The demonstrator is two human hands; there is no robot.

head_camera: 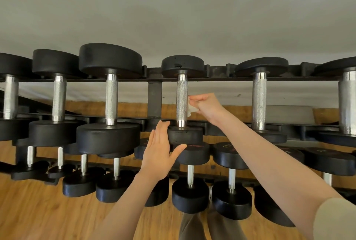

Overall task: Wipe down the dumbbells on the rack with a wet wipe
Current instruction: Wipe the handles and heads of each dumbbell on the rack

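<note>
Two hands at the top tier of the dumbbell rack (155, 97).
Right hand (205, 104) pinches a white wet wipe (190, 109) against the middle dumbbell (182, 101)'s knurled handle; left hand (159, 155), fingers straight, rests against its near head.

Faint, unreadable markings on the lower-row dumbbell ends (228, 148); no legible text.

A white wet wipe (190, 109), crumpled into a small wad, is held against the right side of a knurled chrome handle (182, 101). That handle belongs to a black round-headed dumbbell (183, 66) laid front to back across the top tier of the black rack (155, 97). Similar dumbbells are ranged on either side, and smaller ones are kept on the lower tier.
</note>
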